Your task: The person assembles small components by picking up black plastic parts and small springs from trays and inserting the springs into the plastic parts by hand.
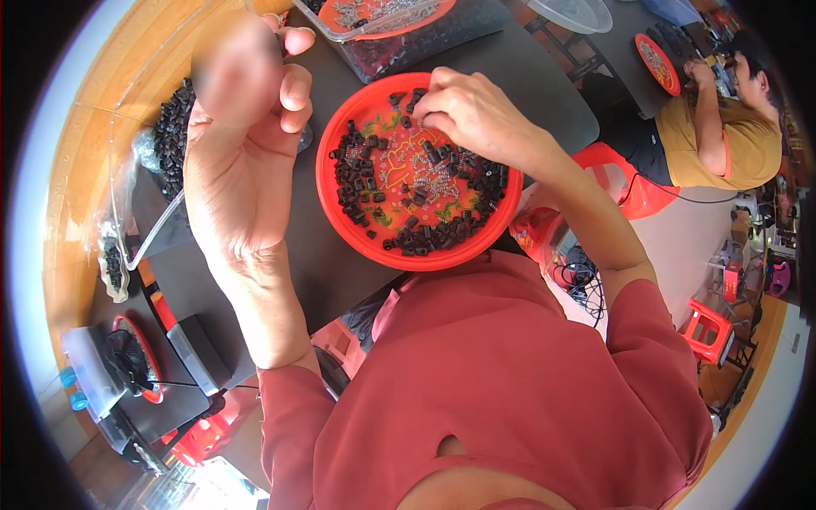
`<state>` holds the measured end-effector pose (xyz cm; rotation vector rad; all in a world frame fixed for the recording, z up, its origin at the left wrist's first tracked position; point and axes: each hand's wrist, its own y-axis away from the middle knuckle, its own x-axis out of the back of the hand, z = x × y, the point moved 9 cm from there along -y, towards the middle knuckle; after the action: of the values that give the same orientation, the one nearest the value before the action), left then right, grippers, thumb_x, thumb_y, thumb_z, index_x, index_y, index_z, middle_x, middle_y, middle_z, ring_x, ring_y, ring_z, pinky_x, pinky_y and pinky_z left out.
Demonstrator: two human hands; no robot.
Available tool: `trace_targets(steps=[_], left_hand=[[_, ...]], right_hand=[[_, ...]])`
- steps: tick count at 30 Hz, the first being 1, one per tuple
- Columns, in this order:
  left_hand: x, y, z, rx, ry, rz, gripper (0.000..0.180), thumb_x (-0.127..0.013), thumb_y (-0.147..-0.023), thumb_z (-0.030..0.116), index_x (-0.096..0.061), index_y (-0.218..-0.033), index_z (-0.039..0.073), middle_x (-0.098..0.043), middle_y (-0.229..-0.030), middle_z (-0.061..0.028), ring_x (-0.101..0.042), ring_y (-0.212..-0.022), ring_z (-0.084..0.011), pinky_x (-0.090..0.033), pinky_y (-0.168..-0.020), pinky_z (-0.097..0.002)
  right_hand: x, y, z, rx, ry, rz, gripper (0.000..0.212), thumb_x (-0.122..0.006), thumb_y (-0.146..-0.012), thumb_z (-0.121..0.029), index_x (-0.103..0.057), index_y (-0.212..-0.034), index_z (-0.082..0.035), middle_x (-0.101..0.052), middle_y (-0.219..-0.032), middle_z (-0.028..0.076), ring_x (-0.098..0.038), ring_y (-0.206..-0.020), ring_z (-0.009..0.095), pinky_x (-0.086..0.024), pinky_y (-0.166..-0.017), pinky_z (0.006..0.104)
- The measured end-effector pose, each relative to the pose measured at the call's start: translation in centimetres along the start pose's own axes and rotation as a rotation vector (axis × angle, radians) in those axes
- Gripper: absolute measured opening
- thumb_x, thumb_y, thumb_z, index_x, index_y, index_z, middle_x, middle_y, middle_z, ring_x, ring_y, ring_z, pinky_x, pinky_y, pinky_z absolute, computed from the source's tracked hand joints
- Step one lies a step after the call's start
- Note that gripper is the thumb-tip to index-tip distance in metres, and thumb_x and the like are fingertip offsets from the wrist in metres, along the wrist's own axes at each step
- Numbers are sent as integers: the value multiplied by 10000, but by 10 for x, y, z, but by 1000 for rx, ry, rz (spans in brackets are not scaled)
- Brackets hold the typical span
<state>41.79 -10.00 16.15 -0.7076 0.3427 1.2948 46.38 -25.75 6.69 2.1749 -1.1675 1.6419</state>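
Observation:
A round red tray with a patterned bottom lies on the dark table before me. Small black plastic parts ring its inside, and little silvery metal pieces, which look like springs or screws, are heaped in the middle. My right hand reaches over the tray's far right rim, fingers closed at the black parts there; what lies between the fingertips is hidden. My left hand is raised palm up, left of the tray, with curled fingers. A blur covers part of its fingers, and a dark bit shows at them.
Beyond the tray stands a see-through bin with an orange-red tray on top. Black parts fill a plastic bag at the left. Another person sits at the far right by a red tray. A red stool stands on the floor.

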Motion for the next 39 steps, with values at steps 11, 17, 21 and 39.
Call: trace_targets(steps=[11, 17, 21, 39], left_hand=[[0, -3, -2, -9, 5, 22, 234, -511, -943, 84, -558, -1158, 6, -603, -1049, -118, -489, -713, -96, -404, -642, -196], [3, -3, -19, 61, -80, 67, 251, -507, -938, 65, -570, -1174, 6, -604, -1019, -84, -484, -714, -80, -397, -640, -179], [10, -7, -28, 91, -102, 92, 262, -509, -940, 73, -576, -1185, 10, -607, -1011, -60, -478, -715, -73, -394, -636, -174], [15, -10, -23, 47, -10, 52, 245, -537, -939, 109, -579, -1169, 38, -604, -1028, -85, -491, -735, -90, -404, -642, -191]], right_hand=[[-15, -1, 6, -49, 89, 7, 89, -654, -760, -141, -679, -776, -58, -593, -812, 106, -601, -733, 291, -461, -654, 404], [9, 8, 8, -43, 9, 109, 63, -634, -780, -91, -667, -802, -43, -585, -803, 118, -597, -714, 322, -477, -653, 420], [19, 19, 23, -122, 108, 148, 69, -620, -780, -67, -684, -774, -42, -598, -821, 130, -602, -666, 324, -484, -614, 431], [14, 8, 41, -130, 218, 26, 102, -636, -763, -57, -689, -849, -57, -553, -829, 127, -600, -735, 305, -480, -665, 414]])
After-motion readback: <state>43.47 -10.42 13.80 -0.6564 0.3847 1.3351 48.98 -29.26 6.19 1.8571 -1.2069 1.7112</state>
